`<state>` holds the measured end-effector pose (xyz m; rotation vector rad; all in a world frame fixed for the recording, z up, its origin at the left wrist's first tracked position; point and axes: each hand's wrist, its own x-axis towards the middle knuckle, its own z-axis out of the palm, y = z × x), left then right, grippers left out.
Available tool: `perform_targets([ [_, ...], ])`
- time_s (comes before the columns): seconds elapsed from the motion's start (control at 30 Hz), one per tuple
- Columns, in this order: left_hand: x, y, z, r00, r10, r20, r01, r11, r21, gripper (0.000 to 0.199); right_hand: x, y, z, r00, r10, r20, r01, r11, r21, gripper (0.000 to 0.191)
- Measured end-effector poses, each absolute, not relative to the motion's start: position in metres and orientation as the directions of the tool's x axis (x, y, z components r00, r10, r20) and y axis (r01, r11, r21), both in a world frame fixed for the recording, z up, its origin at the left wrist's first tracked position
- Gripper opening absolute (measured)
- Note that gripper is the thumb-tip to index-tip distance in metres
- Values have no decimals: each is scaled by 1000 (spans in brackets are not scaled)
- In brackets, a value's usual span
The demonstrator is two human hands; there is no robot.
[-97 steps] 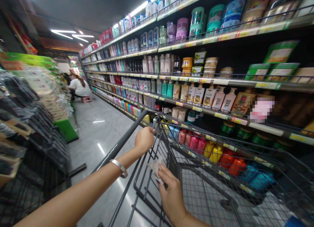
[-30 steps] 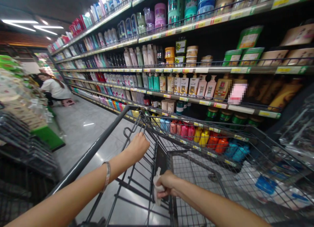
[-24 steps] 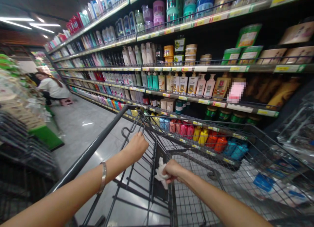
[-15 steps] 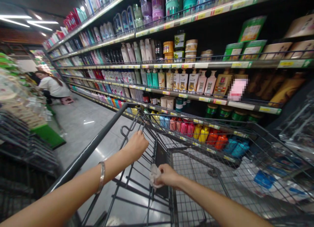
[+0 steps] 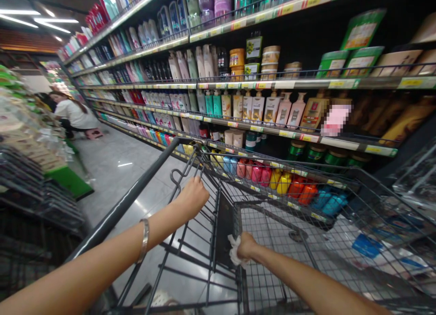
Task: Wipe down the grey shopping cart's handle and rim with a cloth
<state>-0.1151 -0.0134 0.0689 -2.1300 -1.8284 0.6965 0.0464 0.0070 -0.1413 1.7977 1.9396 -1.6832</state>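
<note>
A dark metal shopping cart (image 5: 136,183) fills the space before me, tilted in view. My left hand (image 5: 194,198), with a silver bracelet on its wrist, is closed on the thin bars at the cart's handle end. Lower and to the right, my right hand (image 5: 246,246) is closed round a crumpled white cloth or tissue (image 5: 235,250). The cloth lies against or just before the dark panel (image 5: 225,228) inside the cart; I cannot tell whether it touches. The right fingers are mostly hidden by the back of the hand.
Shelves (image 5: 218,84) of bottles and tubs run along the right side of the aisle. A person in a white top (image 5: 73,113) sits low at the far left, beside a green-based display (image 5: 66,181). Plastic-wrapped packs (image 5: 384,251) show through the cart's far side.
My right hand has moved right with the white cloth, past the dark panel's edge. My left hand keeps its hold on the cart. The view has shifted slightly.
</note>
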Motion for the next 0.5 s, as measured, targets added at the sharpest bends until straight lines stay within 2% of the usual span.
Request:
perform_targets([
  [0.17,-116,-13,66,105,976,-192,860,-186,-475,12,33,-25,-126,-290,625,-725,673,-405,-619,30],
  [0.27,-117,-13,65,113,976,-187,861,-190,-472,11,28,-23,-106,-432,493,-755,544,-526,-654,26],
  [0.33,-118,-14,64,117,977,-179,862,-189,-471,10,26,-14,-95,-560,432,-708,428,-580,-693,22],
  [0.4,-117,-14,64,120,977,-173,862,-189,-470,10,26,-4,-92,-633,450,-630,310,-598,-739,20],
  [0.5,-115,-15,65,124,978,-169,864,-190,-467,9,28,2,-108,-627,535,-565,181,-606,-775,21],
])
